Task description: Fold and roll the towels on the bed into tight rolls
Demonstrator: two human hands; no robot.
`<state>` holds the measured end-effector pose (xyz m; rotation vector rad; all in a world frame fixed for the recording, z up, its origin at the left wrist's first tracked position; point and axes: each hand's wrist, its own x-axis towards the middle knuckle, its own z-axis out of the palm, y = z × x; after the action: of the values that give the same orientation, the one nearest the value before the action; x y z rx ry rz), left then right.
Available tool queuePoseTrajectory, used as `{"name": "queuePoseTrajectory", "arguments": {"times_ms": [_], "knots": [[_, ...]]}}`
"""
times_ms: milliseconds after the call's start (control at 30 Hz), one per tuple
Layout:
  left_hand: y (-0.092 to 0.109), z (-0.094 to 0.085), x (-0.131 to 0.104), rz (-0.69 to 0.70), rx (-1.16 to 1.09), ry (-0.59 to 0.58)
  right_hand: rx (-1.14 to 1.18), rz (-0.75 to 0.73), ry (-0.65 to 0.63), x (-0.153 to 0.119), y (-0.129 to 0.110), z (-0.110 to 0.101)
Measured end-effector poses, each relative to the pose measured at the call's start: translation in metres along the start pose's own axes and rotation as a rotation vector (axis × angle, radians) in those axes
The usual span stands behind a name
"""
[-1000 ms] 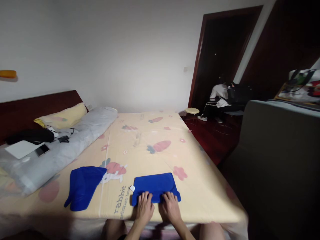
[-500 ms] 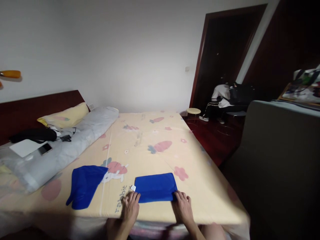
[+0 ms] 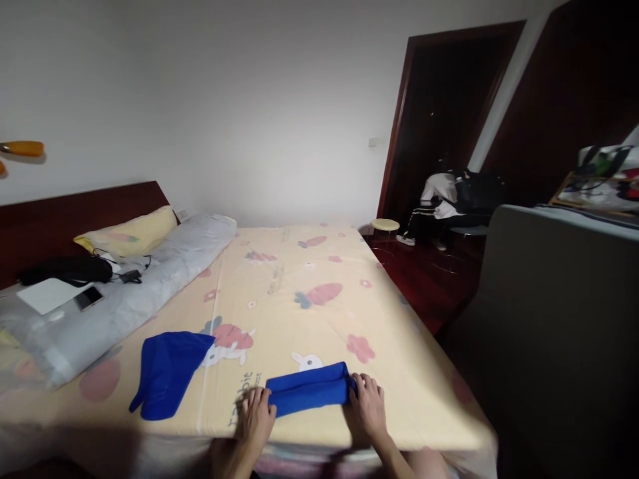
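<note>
A blue cloth (image 3: 308,391) lies near the front edge of the bed, folded into a narrow strip with a crease along its length. My left hand (image 3: 257,411) pinches its left end, the fingers closed on the fabric. At the right end my right hand (image 3: 368,399) grips the cloth with bent fingers. A second blue cloth (image 3: 168,372) lies loosely spread to the left, touched by neither hand.
A rolled grey quilt (image 3: 144,293) runs along the bed's left side, with a phone (image 3: 88,298) and a white laptop-like slab (image 3: 50,295) on it. A stool (image 3: 384,225) and a seated person (image 3: 439,199) are beyond the bed. A grey panel (image 3: 559,319) stands at right.
The blue cloth between my hands has gone from a wider rectangle to a narrower strip. A printed rabbit behind it is now uncovered. The other blue cloth has kept its shape.
</note>
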<state>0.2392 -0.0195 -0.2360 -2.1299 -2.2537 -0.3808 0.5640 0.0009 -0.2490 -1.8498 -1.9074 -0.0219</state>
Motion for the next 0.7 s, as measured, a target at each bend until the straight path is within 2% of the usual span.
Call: {"name": "queuePoseTrajectory", "arguments": {"times_ms": [100,167,267,367,433,500,600,700], "knots": [[0.022,-0.006,0.003,0.0,0.002,0.015,0.009,-0.018,0.035,-0.001,-0.016,0.004],[0.042,-0.007,0.003,0.085,-0.059,-0.018,0.057,-0.103,0.018,-0.004,-0.035,0.008],[0.073,0.0,0.0,0.221,-0.146,-0.064,0.119,-0.204,-0.03,-0.008,-0.067,0.014],[0.087,0.011,-0.003,0.232,-0.158,-0.09,0.126,-0.232,-0.109,-0.011,-0.082,0.015],[0.08,0.016,-0.004,0.221,-0.147,-0.114,0.106,-0.246,-0.158,-0.012,-0.075,0.014],[0.064,0.017,-0.006,0.215,-0.141,-0.137,0.076,-0.248,-0.178,-0.014,-0.055,0.013],[0.037,0.014,-0.01,0.229,-0.126,-0.145,0.025,-0.219,-0.164,-0.017,-0.02,0.013],[0.022,0.013,-0.015,0.267,-0.081,-0.13,-0.027,-0.164,-0.142,-0.018,-0.001,0.013]]}}
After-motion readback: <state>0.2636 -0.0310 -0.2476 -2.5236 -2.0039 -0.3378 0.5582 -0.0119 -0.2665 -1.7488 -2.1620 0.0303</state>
